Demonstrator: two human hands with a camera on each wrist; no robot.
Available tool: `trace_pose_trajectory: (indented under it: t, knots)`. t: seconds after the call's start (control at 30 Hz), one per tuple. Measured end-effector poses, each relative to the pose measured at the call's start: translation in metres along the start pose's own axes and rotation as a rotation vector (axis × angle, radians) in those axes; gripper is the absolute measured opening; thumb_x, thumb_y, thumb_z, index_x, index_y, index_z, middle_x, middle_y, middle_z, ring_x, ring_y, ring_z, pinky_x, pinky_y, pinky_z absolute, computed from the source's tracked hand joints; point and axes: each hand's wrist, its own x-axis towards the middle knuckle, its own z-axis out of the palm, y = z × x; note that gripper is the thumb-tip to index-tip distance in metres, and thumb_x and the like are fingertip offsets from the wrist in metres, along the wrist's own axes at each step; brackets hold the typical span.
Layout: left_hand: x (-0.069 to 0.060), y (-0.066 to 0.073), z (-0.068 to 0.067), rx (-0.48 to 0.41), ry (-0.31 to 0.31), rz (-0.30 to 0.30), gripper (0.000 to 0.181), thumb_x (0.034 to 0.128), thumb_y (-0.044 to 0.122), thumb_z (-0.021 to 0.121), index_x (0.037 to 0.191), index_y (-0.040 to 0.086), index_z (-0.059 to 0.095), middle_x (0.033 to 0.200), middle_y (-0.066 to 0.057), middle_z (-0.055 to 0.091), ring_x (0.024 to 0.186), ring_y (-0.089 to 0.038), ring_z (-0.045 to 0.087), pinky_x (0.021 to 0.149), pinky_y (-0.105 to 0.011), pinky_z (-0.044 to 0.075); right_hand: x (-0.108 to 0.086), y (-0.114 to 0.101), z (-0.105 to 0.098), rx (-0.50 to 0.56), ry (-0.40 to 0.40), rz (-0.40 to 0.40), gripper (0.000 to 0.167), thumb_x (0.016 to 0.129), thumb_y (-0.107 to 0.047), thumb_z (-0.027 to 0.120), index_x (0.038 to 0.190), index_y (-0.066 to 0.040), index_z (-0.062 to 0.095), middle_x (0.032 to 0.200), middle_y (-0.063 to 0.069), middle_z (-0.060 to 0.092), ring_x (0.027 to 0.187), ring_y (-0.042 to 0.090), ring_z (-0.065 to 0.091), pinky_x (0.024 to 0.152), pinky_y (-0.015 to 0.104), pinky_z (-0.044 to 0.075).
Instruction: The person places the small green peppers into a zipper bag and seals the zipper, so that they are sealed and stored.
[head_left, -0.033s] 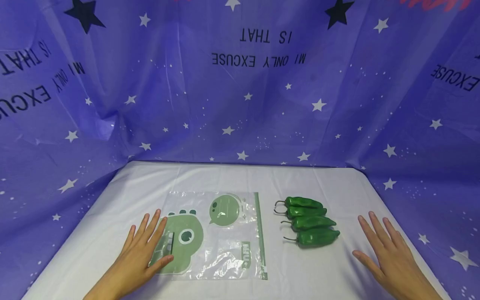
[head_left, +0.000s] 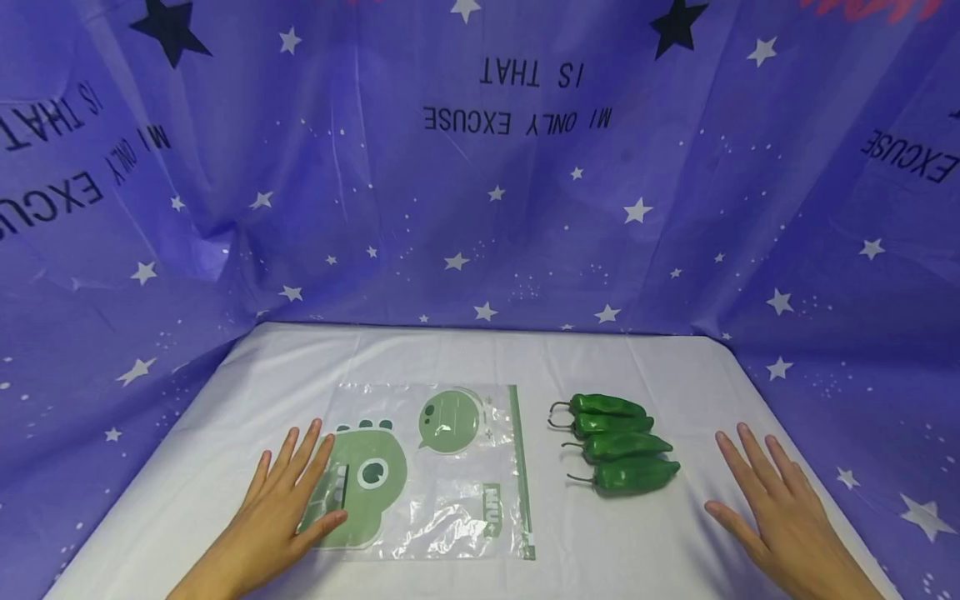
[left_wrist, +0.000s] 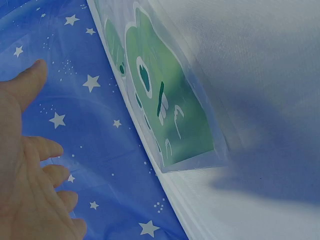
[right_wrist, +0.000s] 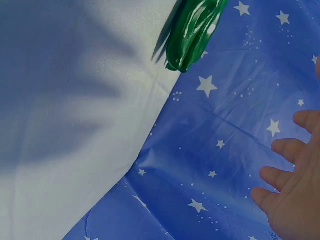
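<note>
A clear plastic zip bag [head_left: 457,521] with a green dinosaur print lies flat on the white-covered table, its green zip edge facing right. My left hand [head_left: 279,508] is over the bag's left end, fingers spread and straight, holding nothing. In the left wrist view that hand [left_wrist: 30,165] appears apart from the bag [left_wrist: 170,100]. Several green peppers [head_left: 626,447] lie side by side right of the bag, stems pointing left. To their right, my right hand [head_left: 780,521] is spread with nothing in it. The right wrist view shows the pepper tips [right_wrist: 192,37] away from that hand [right_wrist: 295,185].
A white cloth [head_left: 450,354] covers the table. Purple sheeting [head_left: 480,233] with stars and upside-down lettering rises behind the table and along both sides. A strip of white cloth separates the bag from the peppers.
</note>
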Motion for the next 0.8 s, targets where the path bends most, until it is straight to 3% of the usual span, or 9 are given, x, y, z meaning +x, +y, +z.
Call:
trace_pose_trajectory:
  t: [0.47,0.8]
  knots:
    - [-0.0020,0.0039,-0.0010,0.006,0.000,-0.002,0.093,0.0841,0.043,0.067,0.152,0.011,0.014,0.158,-0.012,0.005,0.143,-0.027,-0.008,0.112,-0.044,-0.013,-0.0032,0.0019,0.0035,0.018,0.032,-0.007,0.081,0.086,-0.037,0.067,0.150,-0.013,0.025,0.156,0.012,0.018,0.144,0.028,0.001,0.115,0.041,-0.005]
    - [0.0020,0.0086,0.0012,-0.031,-0.021,-0.005,0.087,0.0862,0.043,0.066,0.150,0.005,0.021,0.157,-0.015,0.007,0.144,-0.029,-0.004,0.113,-0.041,-0.012,0.0001,-0.0021,0.0022,0.037,0.024,-0.016,0.083,0.084,-0.037,0.069,0.150,-0.012,0.026,0.157,0.010,0.016,0.144,0.027,0.004,0.116,0.037,-0.004]
